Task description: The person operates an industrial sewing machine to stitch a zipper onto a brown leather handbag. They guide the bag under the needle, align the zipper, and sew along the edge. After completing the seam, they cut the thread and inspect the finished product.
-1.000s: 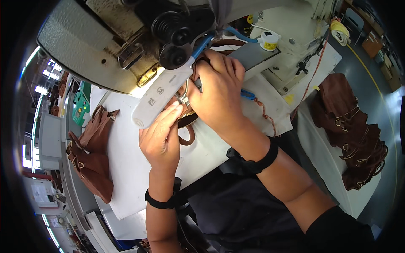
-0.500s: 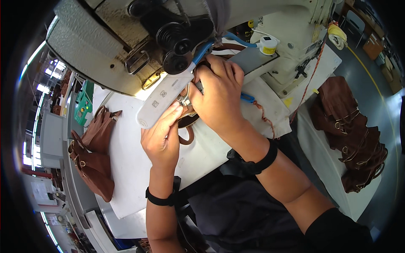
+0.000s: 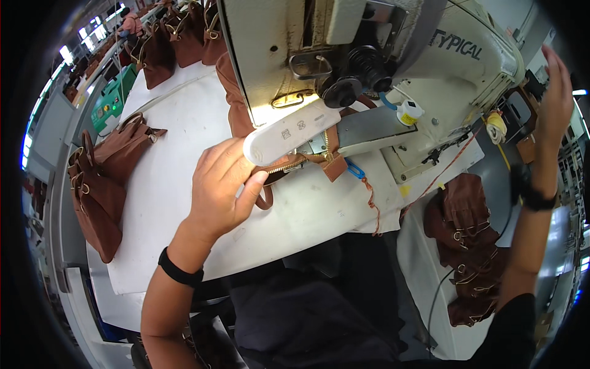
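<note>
My left hand (image 3: 222, 187) grips the edge of a brown leather bag (image 3: 335, 167) at the sewing machine (image 3: 344, 37), thumb beside the brass zipper (image 3: 289, 165). Some of its fingertips are hidden behind a white lamp bar (image 3: 292, 132). The bag's zippered opening lies at the machine's metal bed (image 3: 375, 126), with a leather tab hanging over the front. Part of the bag shows behind the machine head. My right hand (image 3: 555, 92) is raised at the far right, away from the bag, fingers stretched out and holding nothing.
Finished-looking brown bags (image 3: 98, 184) stand on the white table (image 3: 166, 147) at left, others at the back. More brown leather pieces (image 3: 470, 246) are piled at right. A blue clip (image 3: 354, 169) on an orange cord hangs by the bed. A white round container (image 3: 409, 112) sits on the machine.
My right hand has let go of the bag and swung up to the far right. My left hand stays at the bag's edge. The view has shifted, showing more bags behind.
</note>
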